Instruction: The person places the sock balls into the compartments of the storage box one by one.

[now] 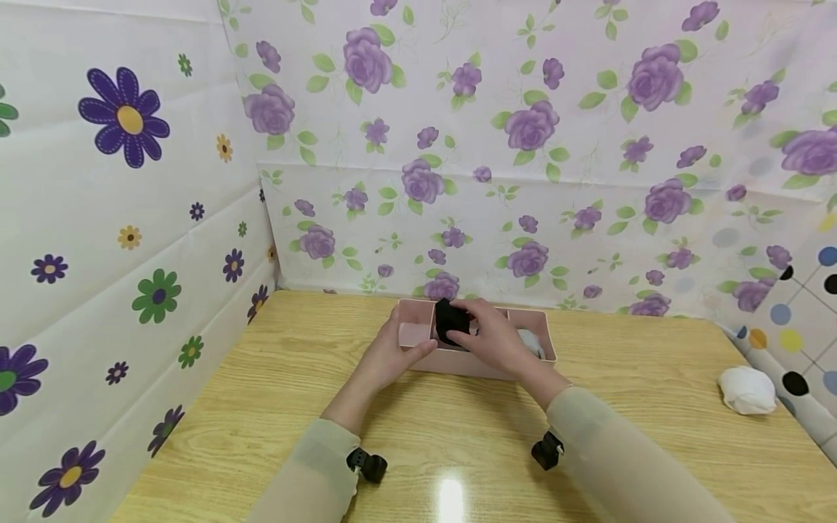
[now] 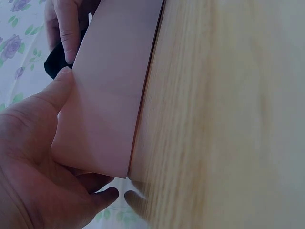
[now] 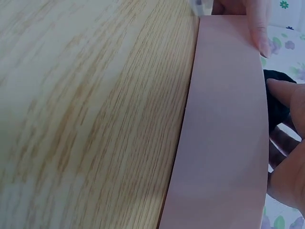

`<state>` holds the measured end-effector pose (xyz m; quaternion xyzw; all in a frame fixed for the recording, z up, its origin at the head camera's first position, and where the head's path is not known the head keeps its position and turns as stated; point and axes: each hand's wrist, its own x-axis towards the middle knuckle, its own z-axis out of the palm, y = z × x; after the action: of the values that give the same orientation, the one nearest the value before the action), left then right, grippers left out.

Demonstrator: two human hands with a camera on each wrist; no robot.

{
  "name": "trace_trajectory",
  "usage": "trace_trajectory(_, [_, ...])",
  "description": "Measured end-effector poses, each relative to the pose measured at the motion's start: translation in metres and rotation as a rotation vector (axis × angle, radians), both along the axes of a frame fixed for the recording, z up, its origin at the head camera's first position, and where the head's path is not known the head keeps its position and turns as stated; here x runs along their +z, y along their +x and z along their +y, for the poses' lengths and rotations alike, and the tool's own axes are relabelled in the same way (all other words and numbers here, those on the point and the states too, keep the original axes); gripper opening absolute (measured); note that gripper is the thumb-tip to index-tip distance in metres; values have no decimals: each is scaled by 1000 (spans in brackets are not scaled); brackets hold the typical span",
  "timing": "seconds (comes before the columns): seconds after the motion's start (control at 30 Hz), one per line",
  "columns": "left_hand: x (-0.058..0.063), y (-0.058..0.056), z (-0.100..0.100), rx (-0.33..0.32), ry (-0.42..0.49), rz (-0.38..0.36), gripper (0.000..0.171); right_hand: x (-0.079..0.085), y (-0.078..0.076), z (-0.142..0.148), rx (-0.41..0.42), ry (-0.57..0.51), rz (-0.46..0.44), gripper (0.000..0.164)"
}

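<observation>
Pinching the soft, matte black bundle [image 1: 451, 322], your right hand [image 1: 493, 334] is curving thumb and fingers round it, the gap narrowing to the bundle's width. The bundle is bulging above the rim at the middle compartment, beside the left divider, of your pink box [image 1: 471, 363]; how deep it is reaching, you can't tell. That long, smooth-walled box is lying at twelve o'clock from you on the glossy, wood-grained table [image 1: 621, 407]. Your left hand [image 1: 392, 352] is gripping its nine o'clock end, thumb resting on the near rim, fingers wrapping the end wall. Inside the three o'clock compartment, a rounded grey-white bundle [image 1: 531, 341] is showing. Between three and four o'clock from the box, a crumpled white lump [image 1: 747, 390] is sitting. Behind, a creased rose-print sheet [image 1: 588, 145] is hanging.
</observation>
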<state>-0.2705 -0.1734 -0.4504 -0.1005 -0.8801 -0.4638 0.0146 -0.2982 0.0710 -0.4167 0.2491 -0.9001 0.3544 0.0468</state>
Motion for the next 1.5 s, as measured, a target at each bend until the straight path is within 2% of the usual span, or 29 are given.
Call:
trace_trajectory(0.17, [0,1,0,3,-7,-9,116,0,0,-1,-20,46,11,58])
trace_trajectory(0.4, [0,0,1,-11,10,3,115,2,2,0,-6,103,19,64])
trace_trajectory(0.77, [0,0,1,5,-7,0,115,9,7,17,3,59,-37,63])
trace_trajectory(1.1, [0,-1,2,7,1,11,114,8,16,37,-2,39,44,61])
trace_trajectory(1.27, [2,0,3,14,-21,2,115,10,22,48,-19,74,100,62])
trace_trajectory(1.5, [1,-1,2,10,-19,11,115,13,29,65,-45,146,129,64])
